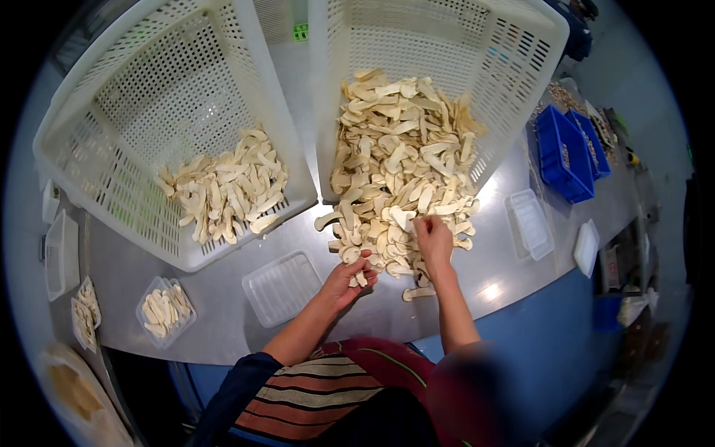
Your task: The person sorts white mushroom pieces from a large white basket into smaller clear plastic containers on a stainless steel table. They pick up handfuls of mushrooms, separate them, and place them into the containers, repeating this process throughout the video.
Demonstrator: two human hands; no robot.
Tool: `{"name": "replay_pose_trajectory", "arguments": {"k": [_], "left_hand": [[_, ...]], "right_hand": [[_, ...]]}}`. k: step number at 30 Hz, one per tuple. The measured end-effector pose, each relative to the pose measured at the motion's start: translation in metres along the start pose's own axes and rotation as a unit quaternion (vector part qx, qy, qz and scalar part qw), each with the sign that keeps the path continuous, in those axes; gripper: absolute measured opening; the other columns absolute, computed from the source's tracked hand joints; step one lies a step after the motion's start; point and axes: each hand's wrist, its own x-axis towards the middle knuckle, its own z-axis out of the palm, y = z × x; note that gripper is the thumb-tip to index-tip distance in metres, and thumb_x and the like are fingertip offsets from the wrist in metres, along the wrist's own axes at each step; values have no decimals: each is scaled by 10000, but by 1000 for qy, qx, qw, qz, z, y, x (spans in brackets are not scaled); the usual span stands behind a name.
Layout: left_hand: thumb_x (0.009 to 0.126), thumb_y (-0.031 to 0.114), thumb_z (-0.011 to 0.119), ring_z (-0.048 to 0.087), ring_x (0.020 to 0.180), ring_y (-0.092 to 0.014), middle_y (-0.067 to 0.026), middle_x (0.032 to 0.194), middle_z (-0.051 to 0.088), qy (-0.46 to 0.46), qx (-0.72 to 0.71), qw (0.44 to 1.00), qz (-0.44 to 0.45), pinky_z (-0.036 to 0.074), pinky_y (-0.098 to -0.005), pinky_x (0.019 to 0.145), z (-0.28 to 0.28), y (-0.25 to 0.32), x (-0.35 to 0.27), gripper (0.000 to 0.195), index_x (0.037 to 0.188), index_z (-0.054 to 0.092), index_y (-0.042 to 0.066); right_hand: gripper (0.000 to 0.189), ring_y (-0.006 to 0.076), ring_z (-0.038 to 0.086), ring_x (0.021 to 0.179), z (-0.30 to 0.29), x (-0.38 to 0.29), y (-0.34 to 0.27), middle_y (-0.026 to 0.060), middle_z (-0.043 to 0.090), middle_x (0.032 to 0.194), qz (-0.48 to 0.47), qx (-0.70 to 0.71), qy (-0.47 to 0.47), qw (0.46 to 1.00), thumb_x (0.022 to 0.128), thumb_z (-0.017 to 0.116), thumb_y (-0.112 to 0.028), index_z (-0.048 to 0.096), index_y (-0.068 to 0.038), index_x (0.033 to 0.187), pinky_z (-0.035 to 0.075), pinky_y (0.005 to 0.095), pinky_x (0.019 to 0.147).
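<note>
Pale dried mushroom slices (pixel 391 156) spill in a heap from a tipped white perforated plastic basket (pixel 419 36) onto the metal table. At the heap's near left edge, my left hand (pixel 347 279) holds a few slices between thumb and fingers. My right hand (pixel 434 240) is on the heap's right side, its fingertips pinched at a pale slice. A rectangular clear plastic tray (pixel 282 288) with no slices in it lies left of my left hand. Farther left, another clear tray (pixel 191 319) holds slices. One loose slice (pixel 418 293) rests below the heap.
A second tipped white basket (pixel 184 72) at the left holds more slices. Blue plastic bins (pixel 564 153), clear trays (pixel 530 223) and a white tray (pixel 586 248) stand at the right. A filled tray (pixel 85 315) and a perforated white container (pixel 62 257) are far left. Part of a person (pixel 578 33) shows upper right.
</note>
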Motion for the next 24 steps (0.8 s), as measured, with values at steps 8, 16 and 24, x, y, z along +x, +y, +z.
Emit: {"name": "replay_pose_trajectory", "arguments": {"k": [8, 16, 24], "left_hand": [[900, 154, 527, 367, 487, -68, 24, 625, 396, 13, 21, 999, -24, 310, -197, 450, -9, 4, -6, 254, 1125, 475, 48], [888, 169, 552, 305, 435, -51, 50, 585, 359, 27, 65, 996, -52, 257, -200, 410, 5, 0, -1, 211, 1063, 520, 55], [902, 190, 540, 496, 623, -100, 7, 716, 503, -31, 31, 999, 5, 437, -251, 582, -1, 11, 18, 256, 1109, 502, 44]], "right_hand": [[230, 278, 600, 643, -27, 58, 41, 128, 624, 689, 19, -27, 75, 997, 770, 614, -249, 646, -37, 853, 473, 358, 622], [245, 311, 598, 783, -13, 110, 7, 137, 581, 844, -153, -214, 94, 960, 759, 601, -193, 570, -54, 958, 488, 426, 649], [145, 251, 586, 621, -24, 96, 0, 111, 603, 719, -114, -95, 88, 985, 780, 603, -164, 605, -24, 745, 459, 349, 548]]}}
